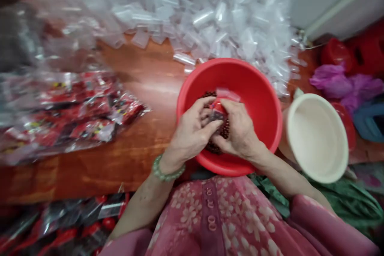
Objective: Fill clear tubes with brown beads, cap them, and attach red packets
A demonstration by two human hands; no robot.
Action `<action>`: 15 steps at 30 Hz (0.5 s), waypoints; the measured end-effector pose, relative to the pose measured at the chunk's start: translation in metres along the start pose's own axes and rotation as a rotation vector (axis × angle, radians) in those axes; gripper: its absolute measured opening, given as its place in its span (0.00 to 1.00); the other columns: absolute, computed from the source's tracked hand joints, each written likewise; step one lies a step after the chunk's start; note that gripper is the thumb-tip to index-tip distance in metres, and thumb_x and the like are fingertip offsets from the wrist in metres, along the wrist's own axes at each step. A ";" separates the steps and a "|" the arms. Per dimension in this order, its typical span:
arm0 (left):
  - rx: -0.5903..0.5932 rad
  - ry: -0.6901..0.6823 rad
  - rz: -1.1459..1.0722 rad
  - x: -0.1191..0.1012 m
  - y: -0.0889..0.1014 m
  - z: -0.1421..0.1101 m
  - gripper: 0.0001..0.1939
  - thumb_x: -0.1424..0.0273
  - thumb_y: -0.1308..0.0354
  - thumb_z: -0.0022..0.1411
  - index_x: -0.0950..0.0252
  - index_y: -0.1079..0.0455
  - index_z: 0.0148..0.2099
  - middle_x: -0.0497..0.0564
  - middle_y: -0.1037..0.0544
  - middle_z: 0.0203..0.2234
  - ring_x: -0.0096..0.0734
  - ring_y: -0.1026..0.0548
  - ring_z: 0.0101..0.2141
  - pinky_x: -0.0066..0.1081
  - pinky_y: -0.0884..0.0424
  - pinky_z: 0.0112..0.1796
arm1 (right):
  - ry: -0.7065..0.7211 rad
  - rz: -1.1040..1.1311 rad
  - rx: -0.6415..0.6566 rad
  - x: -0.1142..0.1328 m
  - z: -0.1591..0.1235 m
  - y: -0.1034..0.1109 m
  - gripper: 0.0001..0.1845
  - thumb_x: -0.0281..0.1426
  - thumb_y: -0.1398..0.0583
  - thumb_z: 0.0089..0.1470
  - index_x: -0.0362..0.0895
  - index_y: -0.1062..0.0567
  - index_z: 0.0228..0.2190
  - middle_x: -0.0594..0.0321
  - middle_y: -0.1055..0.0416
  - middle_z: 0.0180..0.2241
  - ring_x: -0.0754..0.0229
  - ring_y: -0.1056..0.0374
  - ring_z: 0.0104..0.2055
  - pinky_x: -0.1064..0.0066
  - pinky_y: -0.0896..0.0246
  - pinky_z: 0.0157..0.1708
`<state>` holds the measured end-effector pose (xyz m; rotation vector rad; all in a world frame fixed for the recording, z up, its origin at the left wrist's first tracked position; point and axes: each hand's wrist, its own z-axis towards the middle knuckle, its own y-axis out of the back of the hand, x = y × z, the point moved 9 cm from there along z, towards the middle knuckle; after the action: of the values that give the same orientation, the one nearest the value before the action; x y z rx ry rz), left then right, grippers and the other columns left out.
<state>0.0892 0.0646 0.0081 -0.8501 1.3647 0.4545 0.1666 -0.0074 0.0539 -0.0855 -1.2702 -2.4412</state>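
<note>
My left hand (190, 132) and my right hand (240, 128) meet over a red plastic basin (258, 88). Between their fingers is a small red-and-dark piece (219, 108), partly covered by the fingers and blurred, so its exact kind is unclear. A clear plastic sleeve (228, 95) shows just beyond my right fingers; whether it joins the held piece I cannot tell. Dark brown beads (224, 130) lie in the basin beneath both hands.
Many clear plastic sleeves (210, 20) are heaped behind the basin. Red printed packets in clear plastic (75, 108) lie on the wooden table (144, 144) at left. A cream tub (319, 138) stands at right, near a pink plastic bag (339, 82). Dark-and-red packages (75, 216) sit lower left.
</note>
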 end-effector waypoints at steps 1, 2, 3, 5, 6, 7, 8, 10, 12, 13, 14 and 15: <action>0.005 -0.012 0.017 -0.001 0.000 0.001 0.26 0.73 0.36 0.57 0.66 0.34 0.58 0.53 0.18 0.42 0.35 0.18 0.45 0.36 0.20 0.51 | -0.008 -0.009 0.007 0.001 0.002 -0.001 0.35 0.37 0.42 0.58 0.39 0.42 0.64 0.42 0.29 0.53 0.42 0.31 0.55 0.46 0.32 0.53; 0.012 -0.027 0.034 -0.002 0.000 0.003 0.26 0.72 0.35 0.57 0.65 0.33 0.58 0.53 0.18 0.43 0.36 0.18 0.46 0.36 0.20 0.51 | -0.015 -0.009 0.016 0.001 0.003 -0.002 0.35 0.36 0.43 0.58 0.39 0.43 0.63 0.42 0.29 0.53 0.43 0.31 0.55 0.47 0.32 0.54; 0.018 -0.043 0.050 -0.003 0.000 0.003 0.26 0.71 0.35 0.56 0.65 0.32 0.57 0.54 0.18 0.44 0.37 0.18 0.47 0.36 0.20 0.51 | -0.014 -0.003 0.022 0.001 0.004 -0.003 0.36 0.36 0.43 0.57 0.38 0.43 0.63 0.42 0.29 0.53 0.43 0.32 0.55 0.48 0.33 0.54; 0.024 -0.065 0.079 -0.004 -0.001 0.004 0.27 0.71 0.33 0.56 0.63 0.31 0.58 0.55 0.18 0.47 0.38 0.18 0.48 0.37 0.19 0.51 | -0.008 0.015 0.031 0.001 0.005 -0.002 0.35 0.35 0.43 0.56 0.36 0.42 0.62 0.41 0.30 0.53 0.44 0.33 0.55 0.50 0.33 0.54; 0.022 -0.072 0.090 -0.005 -0.001 0.003 0.27 0.70 0.32 0.56 0.63 0.30 0.58 0.55 0.18 0.47 0.39 0.18 0.49 0.37 0.19 0.51 | 0.001 0.021 0.032 0.001 0.005 -0.002 0.35 0.34 0.43 0.57 0.35 0.42 0.62 0.40 0.30 0.53 0.44 0.33 0.55 0.50 0.34 0.54; 0.015 -0.080 0.100 -0.005 -0.001 0.002 0.27 0.70 0.32 0.57 0.62 0.30 0.59 0.55 0.17 0.47 0.39 0.18 0.49 0.37 0.19 0.51 | 0.010 0.024 0.033 0.002 0.004 -0.001 0.35 0.34 0.43 0.57 0.33 0.42 0.62 0.39 0.30 0.53 0.43 0.34 0.55 0.49 0.34 0.54; 0.008 -0.088 0.108 -0.005 0.000 0.001 0.28 0.70 0.31 0.56 0.62 0.30 0.59 0.55 0.17 0.47 0.39 0.18 0.49 0.36 0.19 0.50 | 0.019 0.022 0.037 0.002 0.004 -0.001 0.34 0.34 0.44 0.57 0.32 0.42 0.61 0.38 0.30 0.53 0.42 0.34 0.55 0.48 0.35 0.54; -0.003 -0.090 0.121 -0.004 0.000 -0.001 0.28 0.69 0.30 0.56 0.63 0.29 0.59 0.56 0.17 0.48 0.38 0.17 0.48 0.36 0.18 0.49 | 0.029 0.017 0.060 0.004 0.004 -0.001 0.34 0.34 0.44 0.56 0.32 0.42 0.60 0.38 0.30 0.52 0.42 0.35 0.54 0.47 0.35 0.54; -0.020 -0.076 0.132 -0.001 0.002 -0.002 0.29 0.68 0.29 0.55 0.64 0.28 0.59 0.57 0.17 0.48 0.39 0.17 0.47 0.37 0.18 0.49 | 0.008 0.022 0.119 0.003 0.004 -0.003 0.33 0.34 0.44 0.56 0.33 0.40 0.59 0.40 0.30 0.51 0.43 0.34 0.52 0.47 0.35 0.54; -0.030 -0.068 0.135 0.000 0.002 -0.002 0.30 0.67 0.28 0.54 0.65 0.28 0.59 0.58 0.17 0.48 0.39 0.17 0.47 0.38 0.18 0.50 | -0.012 0.028 0.160 0.002 0.005 -0.005 0.32 0.34 0.43 0.56 0.33 0.39 0.59 0.41 0.30 0.51 0.43 0.34 0.52 0.48 0.35 0.55; -0.039 -0.059 0.137 0.002 0.003 -0.002 0.31 0.66 0.28 0.53 0.65 0.28 0.59 0.58 0.17 0.49 0.40 0.17 0.47 0.39 0.18 0.50 | -0.031 0.032 0.199 0.002 0.005 -0.006 0.33 0.35 0.41 0.56 0.33 0.39 0.59 0.41 0.30 0.51 0.43 0.34 0.51 0.48 0.35 0.55; -0.048 -0.053 0.140 0.003 0.003 -0.001 0.32 0.64 0.27 0.52 0.66 0.28 0.59 0.59 0.17 0.48 0.41 0.18 0.48 0.40 0.18 0.50 | -0.049 0.028 0.232 0.001 0.006 -0.007 0.34 0.36 0.40 0.56 0.33 0.39 0.60 0.41 0.30 0.52 0.43 0.34 0.52 0.48 0.35 0.56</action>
<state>0.0865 0.0651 0.0045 -0.7792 1.3741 0.6167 0.1622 0.0001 0.0521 -0.0995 -1.5532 -2.2630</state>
